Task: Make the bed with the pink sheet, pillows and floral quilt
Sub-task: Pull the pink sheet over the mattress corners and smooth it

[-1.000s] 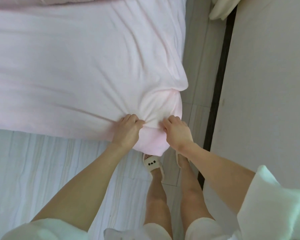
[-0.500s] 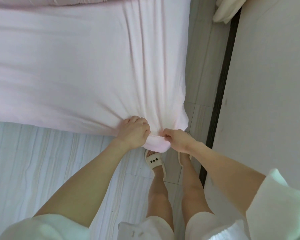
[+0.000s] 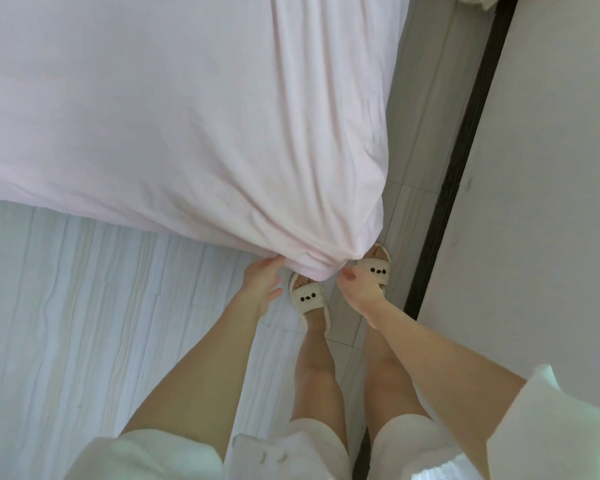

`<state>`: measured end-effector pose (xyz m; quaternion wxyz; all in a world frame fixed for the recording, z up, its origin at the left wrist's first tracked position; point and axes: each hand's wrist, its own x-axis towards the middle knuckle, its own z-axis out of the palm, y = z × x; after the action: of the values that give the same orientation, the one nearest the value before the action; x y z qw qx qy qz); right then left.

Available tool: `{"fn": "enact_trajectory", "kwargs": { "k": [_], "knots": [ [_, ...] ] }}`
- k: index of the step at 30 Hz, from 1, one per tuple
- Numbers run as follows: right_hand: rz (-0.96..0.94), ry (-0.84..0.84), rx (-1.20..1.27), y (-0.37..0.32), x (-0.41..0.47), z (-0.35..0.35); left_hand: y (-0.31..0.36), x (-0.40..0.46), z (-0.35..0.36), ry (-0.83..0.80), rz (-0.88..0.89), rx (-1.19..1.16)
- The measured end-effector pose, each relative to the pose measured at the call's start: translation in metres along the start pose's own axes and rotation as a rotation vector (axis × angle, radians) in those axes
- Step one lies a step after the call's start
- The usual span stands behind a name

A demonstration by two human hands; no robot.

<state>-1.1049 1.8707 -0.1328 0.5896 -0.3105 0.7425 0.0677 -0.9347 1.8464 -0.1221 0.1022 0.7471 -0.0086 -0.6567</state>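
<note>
Pale wood-grain flooring (image 3: 84,323) is running under the foot of a bed whose mattress is lying covered by the pink sheet (image 3: 174,116), and a dark strip (image 3: 465,140) is edging a light panel to the right. At the near corner the sheet is bunching into a tight, wrinkled knot of fabric that is hanging just above a pair of cream slippers (image 3: 309,299). The left hand (image 3: 261,282) is reaching to the underside of that corner, its fingers lying fairly straight against the fabric's lower edge rather than closing round it. The right hand (image 3: 359,289) is sitting just beside the tip of the bunch, fingers curling in, though I cannot tell whether it is pinching any cloth or holding nothing. Judging by this, the corner is being tucked under the mattress and is not yet seated. With so loose a hold, the gathered fabric is likely to spring back out, leaving diagonal creases pulling across the top. No pillows or floral quilt are showing here.
</note>
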Motion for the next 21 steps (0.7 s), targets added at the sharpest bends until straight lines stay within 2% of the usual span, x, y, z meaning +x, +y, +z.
{"fn": "enact_trajectory", "kwargs": {
  "k": [4,6,9,12,14,18,21],
  "knots": [
    [0.023,-0.002,0.097,-0.006,-0.007,0.004,0.001,0.002,0.018,0.096,0.081,-0.088],
    [0.046,-0.004,0.165,-0.005,-0.006,0.006,-0.001,0.003,0.023,0.112,0.054,-0.187],
    [0.097,-0.005,0.251,-0.006,-0.007,0.003,-0.003,0.006,0.028,0.051,-0.041,-0.267],
    [0.072,0.033,0.245,-0.008,-0.008,-0.004,-0.004,0.015,0.029,0.151,0.038,-0.138],
    [-0.029,0.146,0.120,-0.013,-0.012,-0.008,-0.006,0.015,0.028,0.232,0.109,-0.023],
    [-0.333,0.386,-0.171,-0.020,-0.023,-0.008,-0.024,0.008,0.018,0.283,0.193,0.188],
    [-0.463,0.296,-0.316,-0.030,-0.023,-0.004,-0.050,0.006,-0.002,0.314,0.151,0.263]
  ]
}}
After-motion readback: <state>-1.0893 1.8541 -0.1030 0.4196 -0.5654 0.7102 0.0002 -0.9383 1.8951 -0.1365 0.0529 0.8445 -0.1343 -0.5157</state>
